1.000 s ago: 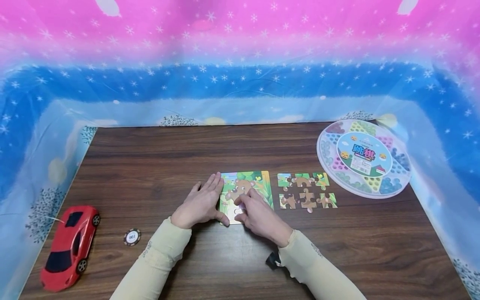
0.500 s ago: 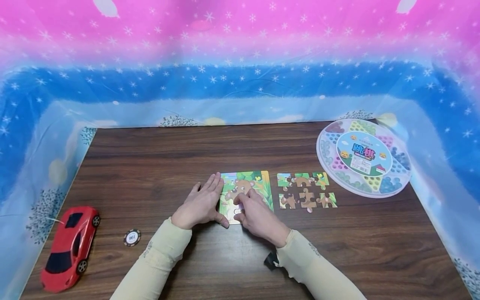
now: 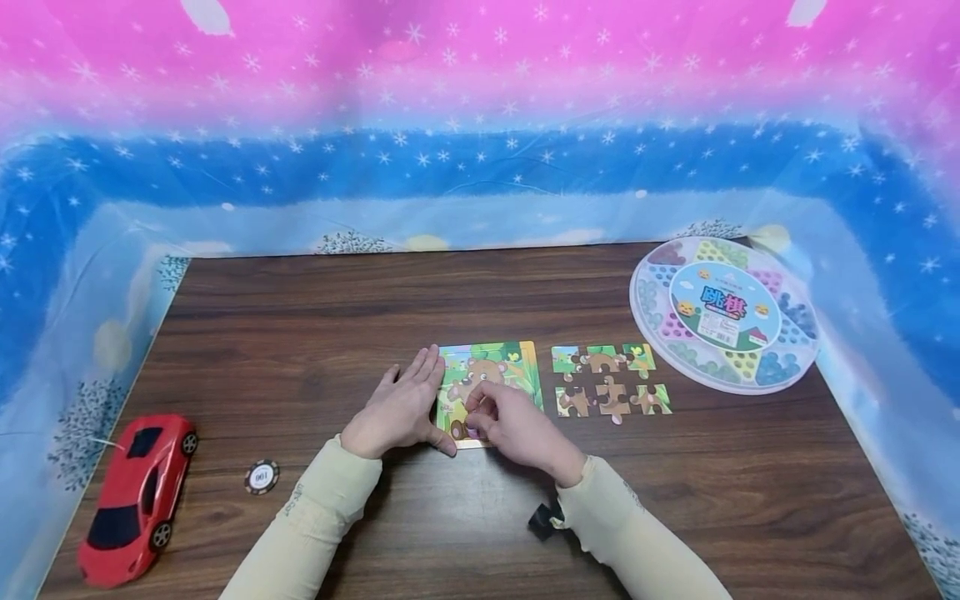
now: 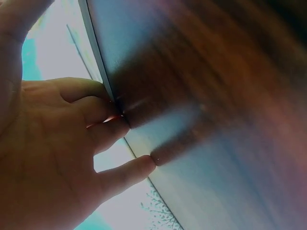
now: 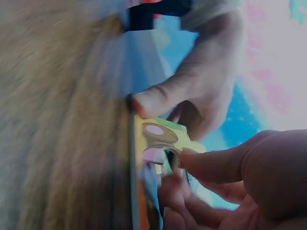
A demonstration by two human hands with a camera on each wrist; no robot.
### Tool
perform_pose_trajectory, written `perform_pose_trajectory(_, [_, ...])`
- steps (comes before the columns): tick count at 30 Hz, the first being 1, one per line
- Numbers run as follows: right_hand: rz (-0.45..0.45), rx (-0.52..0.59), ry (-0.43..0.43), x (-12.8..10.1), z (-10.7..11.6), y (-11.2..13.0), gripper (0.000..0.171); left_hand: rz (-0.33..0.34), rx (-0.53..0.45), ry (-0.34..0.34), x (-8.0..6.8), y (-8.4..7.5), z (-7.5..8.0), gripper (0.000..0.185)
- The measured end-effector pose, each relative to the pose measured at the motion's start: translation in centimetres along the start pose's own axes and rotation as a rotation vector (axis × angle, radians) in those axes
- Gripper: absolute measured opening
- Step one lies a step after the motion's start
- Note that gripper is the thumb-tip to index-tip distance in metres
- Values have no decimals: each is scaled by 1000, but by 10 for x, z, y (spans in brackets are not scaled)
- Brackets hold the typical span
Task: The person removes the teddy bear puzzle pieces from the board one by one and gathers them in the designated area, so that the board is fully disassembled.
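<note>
A bear jigsaw puzzle (image 3: 528, 367) in a shallow square frame lies on the table. My left hand (image 3: 401, 408) lies along its left side with straight fingers, the thumb at the near left corner. From the right, my right hand (image 3: 521, 433) reaches over the puzzle's lower part, thumb and index finger pinching a puzzle piece near the bear's feet (image 5: 160, 134). Much of that piece is hidden by the fingers. Several separate puzzle pieces (image 3: 615, 398) form two rows to the right of the frame. In the left wrist view, the left fingers (image 4: 127, 172) show extended.
A round Chinese checkers box (image 3: 723, 312) stands at the far right. At the left are a red toy car (image 3: 135, 500) and a round chip (image 3: 262, 477) marked 100. A black object (image 3: 542, 522) sits by the right sleeve. Patterned cloth (image 3: 480, 158) borders the wooden table.
The puzzle's lower part, pale with glare before, now shows the bear's brown foot and a pink patch. My right fingers have shifted slightly there; the left hand stays in place.
</note>
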State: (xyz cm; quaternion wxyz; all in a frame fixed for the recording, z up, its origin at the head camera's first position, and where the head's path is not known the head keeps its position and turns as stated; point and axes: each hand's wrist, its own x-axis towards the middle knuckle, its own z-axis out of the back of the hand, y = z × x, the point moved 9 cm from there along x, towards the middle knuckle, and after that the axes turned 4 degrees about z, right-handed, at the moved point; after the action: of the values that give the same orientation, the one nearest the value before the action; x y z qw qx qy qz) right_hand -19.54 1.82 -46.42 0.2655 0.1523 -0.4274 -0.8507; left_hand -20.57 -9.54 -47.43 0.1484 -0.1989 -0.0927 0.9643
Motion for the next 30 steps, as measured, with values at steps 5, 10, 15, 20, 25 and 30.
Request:
perform_pose_trajectory(5, [-97,189,11,-2,2,-12,4,12,-5,19,1,1,-2,137])
perform_pose_trajectory(10, [-157,303,-34,-4,9,-19,9,13,-12,24,2,1,-3,136])
perform_pose_trajectory(15, [-128,328,-55,-9,18,-16,10,16,-19,22,2,1,-3,135])
perform_pose_trajectory(20, [-75,207,-139,-23,50,-14,7,23,-15,29,2,1,-3,135])
perform_pose_trajectory(25, [-111,76,-149,-48,85,-34,5,27,-20,26,2,0,-2,134])
perform_pose_trajectory(30, [-216,-3,-110,-74,105,-62,3,26,-19,19,2,0,-1,134])
